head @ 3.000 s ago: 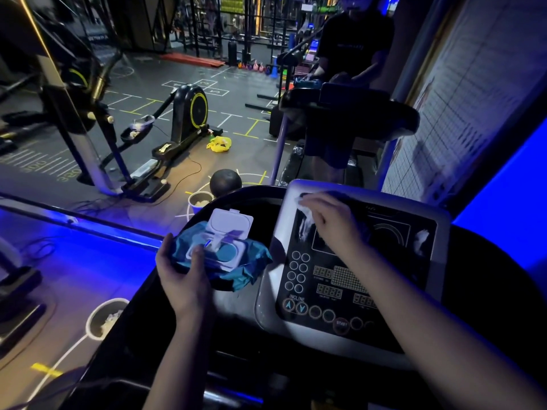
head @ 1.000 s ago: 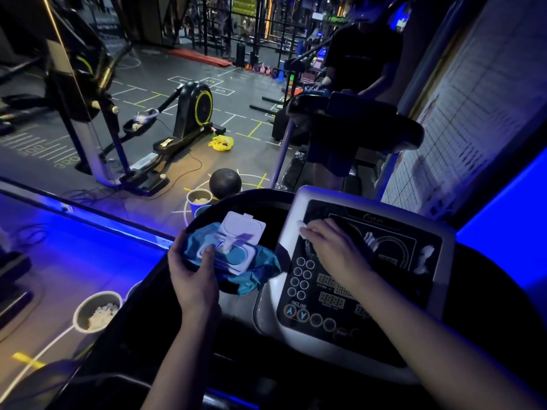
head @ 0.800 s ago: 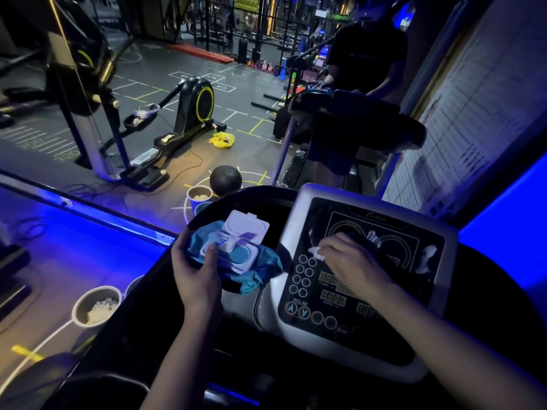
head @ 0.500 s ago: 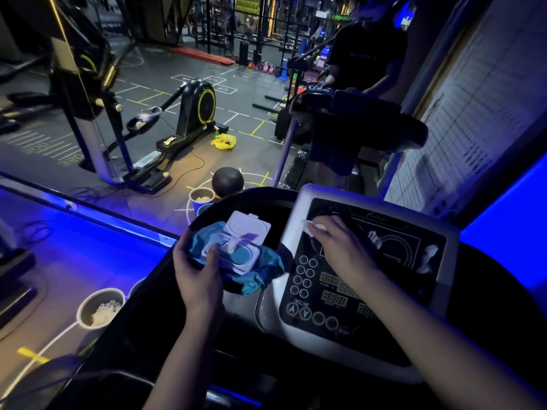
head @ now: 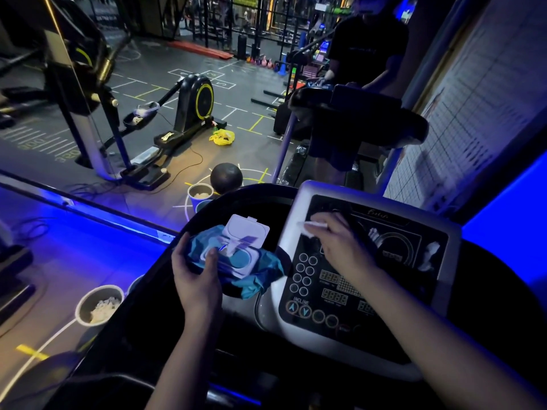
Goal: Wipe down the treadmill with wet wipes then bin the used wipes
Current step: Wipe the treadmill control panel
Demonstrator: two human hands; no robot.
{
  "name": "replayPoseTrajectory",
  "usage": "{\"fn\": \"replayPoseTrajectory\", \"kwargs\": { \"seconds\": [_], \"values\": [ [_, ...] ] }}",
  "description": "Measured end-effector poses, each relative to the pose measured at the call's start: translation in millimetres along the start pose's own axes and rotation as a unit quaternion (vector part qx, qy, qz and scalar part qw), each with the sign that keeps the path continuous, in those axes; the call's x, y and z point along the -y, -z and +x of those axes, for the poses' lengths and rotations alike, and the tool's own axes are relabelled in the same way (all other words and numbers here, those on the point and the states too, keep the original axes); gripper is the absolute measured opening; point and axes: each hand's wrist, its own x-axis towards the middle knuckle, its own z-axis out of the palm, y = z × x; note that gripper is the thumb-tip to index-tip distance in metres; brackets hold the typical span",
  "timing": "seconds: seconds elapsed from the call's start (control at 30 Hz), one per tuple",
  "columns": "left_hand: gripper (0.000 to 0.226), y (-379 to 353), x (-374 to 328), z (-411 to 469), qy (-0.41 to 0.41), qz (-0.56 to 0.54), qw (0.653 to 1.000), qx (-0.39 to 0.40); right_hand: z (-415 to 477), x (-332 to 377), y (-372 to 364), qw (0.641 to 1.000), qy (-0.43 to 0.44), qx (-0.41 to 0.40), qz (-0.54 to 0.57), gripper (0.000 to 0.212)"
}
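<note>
The treadmill console (head: 349, 294) fills the lower right, a dark button panel in a pale frame. My right hand (head: 340, 247) lies on the panel's upper left and presses a white wet wipe (head: 310, 227) against it; most of the wipe is hidden under my fingers. My left hand (head: 195, 276) grips a blue pack of wet wipes (head: 236, 258) at the console's left side, thumb on top. The pack's white flip lid stands open with a wipe sticking out.
A cup-shaped bin with used wipes (head: 97, 306) stands on the floor at lower left, another (head: 200, 193) beyond the console by a dark ball (head: 226, 178). A person (head: 364, 54) stands at the treadmill ahead. An elliptical machine (head: 177, 119) is at left.
My right hand has swept the wipe around the upper left of the panel, down to the right and back up. My left hand keeps hold of the pack in the same spot.
</note>
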Motion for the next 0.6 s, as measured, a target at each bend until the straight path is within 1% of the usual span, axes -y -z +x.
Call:
{"fn": "replayPoseTrajectory", "kwargs": {
  "seconds": [0.1,0.17,0.2,0.23,0.27,0.37,0.4,0.43,0.47,0.53,0.6],
  "values": [
    [0.053,0,1,1,0.001,0.002,1.0,0.001,-33,-5,1,0.997,0.034,0.065,-0.013,0.054],
    [0.053,1,0,2,0.003,0.002,1.0,0.0,-47,-6,6,0.995,0.049,0.089,-0.009,0.043],
    [0.053,2,1,2,0.004,0.002,1.0,-0.001,-50,-5,8,0.996,0.045,0.082,0.006,0.034],
    [0.053,2,1,2,0.004,0.005,1.0,-0.001,-48,-3,10,0.997,0.032,0.059,0.028,0.028],
    [0.053,3,1,1,0.006,0.007,1.0,-0.001,-42,0,14,0.998,0.01,0.025,0.051,0.026],
    [0.053,2,1,1,0.009,0.013,1.0,-0.003,-5,9,29,0.987,-0.084,-0.111,0.076,0.028],
    [0.052,2,1,2,0.009,0.013,1.0,-0.003,8,12,33,0.982,-0.103,-0.139,0.074,0.029],
    [0.053,1,0,2,0.01,0.013,1.0,-0.001,17,13,34,0.98,-0.103,-0.154,0.069,0.03],
    [0.053,0,0,2,0.009,0.013,1.0,0.002,24,13,32,0.983,-0.092,-0.149,0.051,0.031],
    [0.053,-2,-2,1,0.01,0.015,1.0,0.008,28,6,21,0.992,-0.071,-0.102,-0.006,0.025],
    [0.053,-2,-2,0,0.008,0.014,1.0,0.013,26,0,14,0.993,-0.1,-0.055,-0.04,0.02]
  ]
}}
